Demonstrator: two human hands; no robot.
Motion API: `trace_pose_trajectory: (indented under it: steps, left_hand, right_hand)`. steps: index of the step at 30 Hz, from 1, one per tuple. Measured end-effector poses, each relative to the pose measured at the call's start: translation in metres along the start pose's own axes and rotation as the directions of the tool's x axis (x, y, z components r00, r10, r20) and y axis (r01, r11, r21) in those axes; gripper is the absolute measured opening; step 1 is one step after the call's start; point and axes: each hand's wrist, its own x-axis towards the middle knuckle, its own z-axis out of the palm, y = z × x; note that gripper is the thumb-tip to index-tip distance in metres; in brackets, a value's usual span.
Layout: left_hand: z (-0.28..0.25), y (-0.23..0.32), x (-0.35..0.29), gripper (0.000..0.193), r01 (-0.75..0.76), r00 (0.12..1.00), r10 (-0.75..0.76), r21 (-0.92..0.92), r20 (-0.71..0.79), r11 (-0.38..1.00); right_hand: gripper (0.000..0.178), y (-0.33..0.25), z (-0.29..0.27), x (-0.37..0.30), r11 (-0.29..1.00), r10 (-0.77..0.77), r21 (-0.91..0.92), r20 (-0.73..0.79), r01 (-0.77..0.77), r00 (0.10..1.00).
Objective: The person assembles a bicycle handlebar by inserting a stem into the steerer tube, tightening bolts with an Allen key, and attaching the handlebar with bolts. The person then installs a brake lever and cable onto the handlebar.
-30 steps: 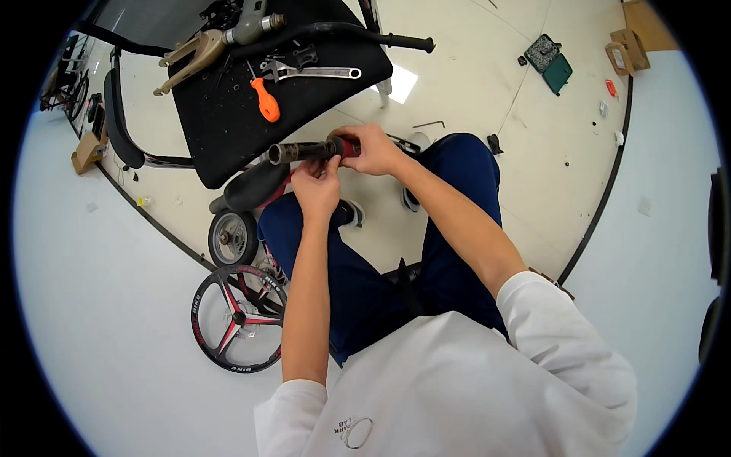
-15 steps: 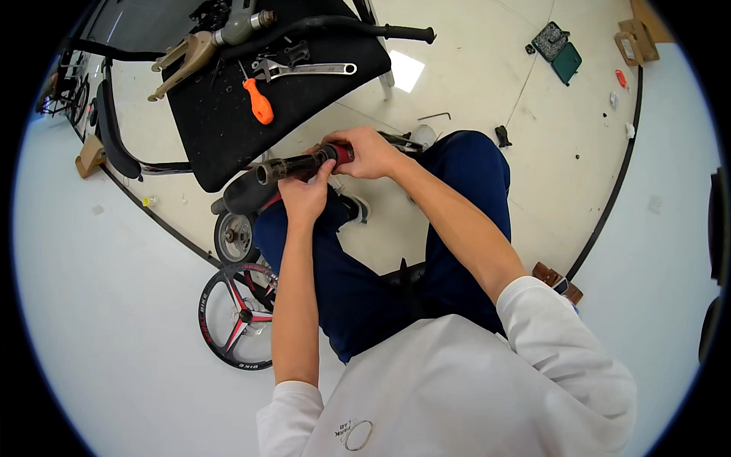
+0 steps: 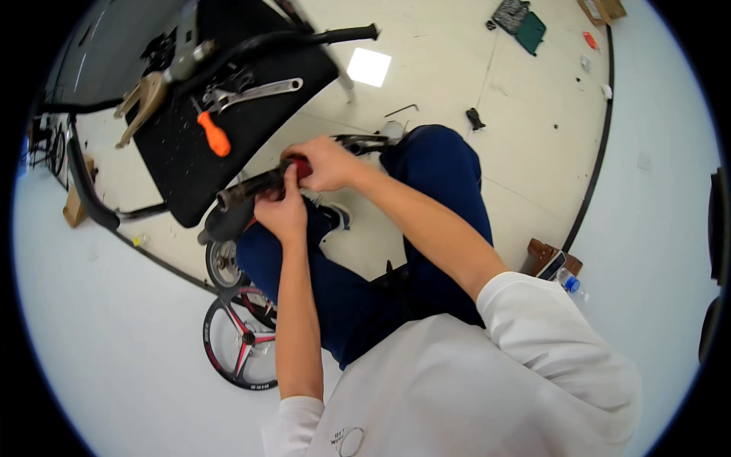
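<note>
Between my knees is a small bike with a red frame tube [image 3: 301,167] and a black saddle [image 3: 228,222]. A dark, grimy metal tube [image 3: 247,189] juts out of the red part toward the left. My left hand [image 3: 282,212] is closed around the joint from below, its thumb lying along the tube. From the far side, my right hand [image 3: 326,163] wraps the red part, fingers curled over its top. My palms hide most of the joint. Beyond my hands, an orange-handled screwdriver [image 3: 212,135] and an adjustable wrench [image 3: 263,92] lie on a black chair seat [image 3: 179,179].
The chair also bears a tan bike fork [image 3: 148,99] and a black handlebar [image 3: 289,38]. A three-spoke wheel [image 3: 245,339] lies by my left leg. On the floor are a hex key [image 3: 401,110], a black part [image 3: 474,119], a green tool case [image 3: 527,30] and a bottle [image 3: 571,282].
The whole view has shifted, so the chair and floor things sit further left. My hands keep their hold at the joint, the right one curled slightly further over the red part.
</note>
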Motion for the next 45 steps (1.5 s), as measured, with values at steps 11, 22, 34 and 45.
trace_pose_trajectory:
  steps: [11,22,34,45]
  left_hand:
    - [-0.033,-0.012,0.003,0.035,0.084,0.974,-0.069,-0.06,0.214,0.995]
    - [-0.02,-0.018,0.014,0.032,0.032,0.989,-0.026,-0.034,0.146,0.999]
    - [-0.023,-0.007,0.02,0.039,0.152,0.971,-0.157,0.043,0.183,0.987]
    - [-0.039,-0.021,-0.003,0.04,-0.033,0.996,0.015,0.217,0.083,0.976]
  right_hand:
    - [0.05,-0.003,-0.005,0.0,0.991,0.062,0.111,0.127,-0.076,0.99]
    - [0.047,0.009,0.01,0.004,1.0,0.006,-0.008,0.018,-0.006,1.0]
    - [0.056,-0.011,-0.018,0.008,0.948,0.184,-0.303,0.266,-0.099,0.946]
    - [0.037,0.279,-0.253,-0.195,0.496,0.65,-0.104,-0.614,-0.862,0.448]
